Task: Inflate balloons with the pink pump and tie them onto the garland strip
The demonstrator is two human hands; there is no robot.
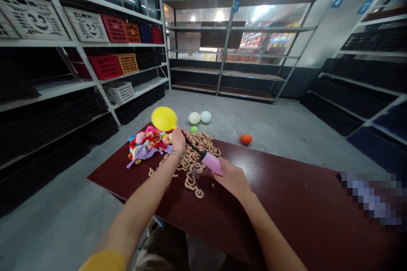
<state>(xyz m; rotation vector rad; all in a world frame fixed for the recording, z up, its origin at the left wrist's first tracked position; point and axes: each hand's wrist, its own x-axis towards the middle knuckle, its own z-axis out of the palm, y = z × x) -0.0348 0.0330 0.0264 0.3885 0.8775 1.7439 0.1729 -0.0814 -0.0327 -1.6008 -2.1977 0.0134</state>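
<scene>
My left hand pinches the neck of an inflated yellow balloon onto the black nozzle of a pink hand pump. My right hand grips the pump's body. Both hands are above a dark red wooden table. Under my left hand lies a tangled heap of beige curly cord, and it partly touches my left wrist. Further left on the table is a pile of limp multicoloured balloons.
Several inflated balloons lie on the grey floor beyond the table, including a white one, a pale blue one, a green one and an orange one. Metal shelves holding plastic crates stand on three sides.
</scene>
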